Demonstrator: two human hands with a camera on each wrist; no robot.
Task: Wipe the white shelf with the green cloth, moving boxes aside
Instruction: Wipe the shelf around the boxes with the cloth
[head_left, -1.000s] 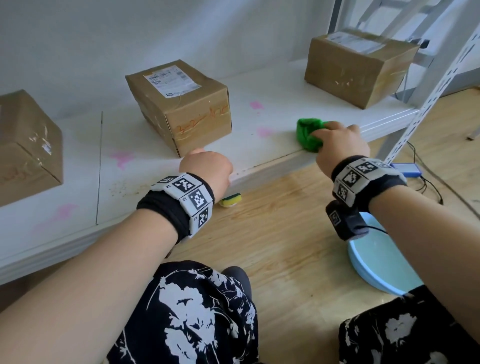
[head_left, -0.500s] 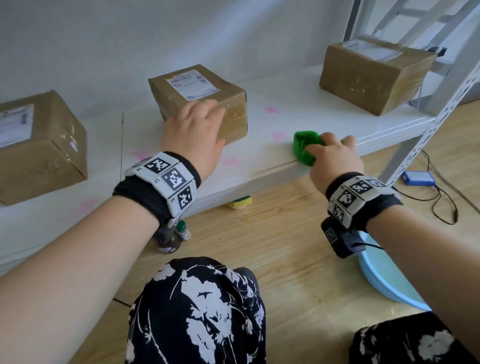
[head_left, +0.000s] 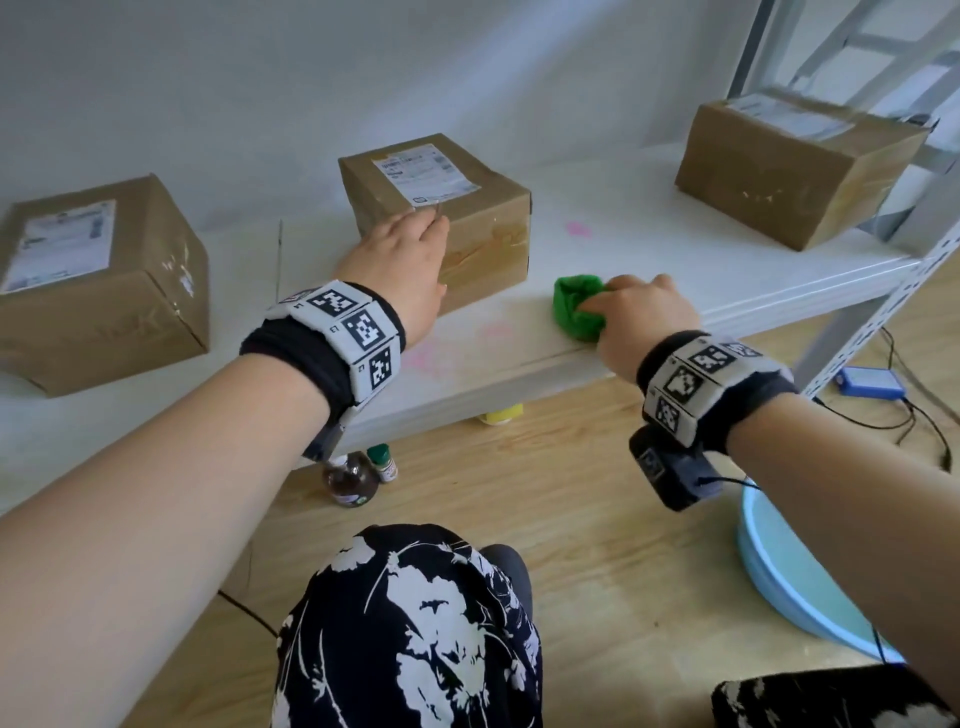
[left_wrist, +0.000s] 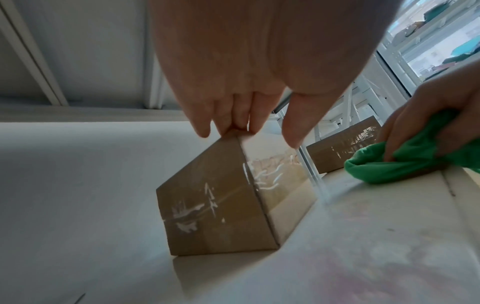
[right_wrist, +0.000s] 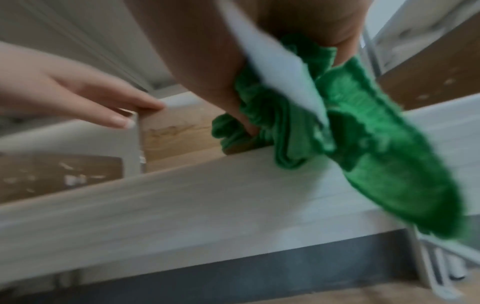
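Observation:
The middle cardboard box (head_left: 467, 208) stands on the white shelf (head_left: 675, 270). My left hand (head_left: 431, 249) lies over its near left top corner with straight fingers (left_wrist: 202, 123) on the top edge and the thumb spread over the front face. Just right of the box, my right hand (head_left: 639, 317) grips the bunched green cloth (head_left: 574, 306) against the shelf near its front edge. In the right wrist view, part of the cloth (right_wrist: 376, 144) hangs over the shelf's front lip (right_wrist: 182, 205). The cloth and the box are a little apart.
A second box (head_left: 104, 291) stands at the shelf's left, a third (head_left: 789, 171) at the far right by the metal upright (head_left: 883, 312). Pink stains (head_left: 576, 228) mark the shelf. On the floor are bottles (head_left: 353, 483), a blue basin (head_left: 800, 582) and a blue device with cables (head_left: 870, 382).
My left hand rose from the shelf's front edge and settled on the middle box. My right hand slid the green cloth leftward along the shelf edge toward that box.

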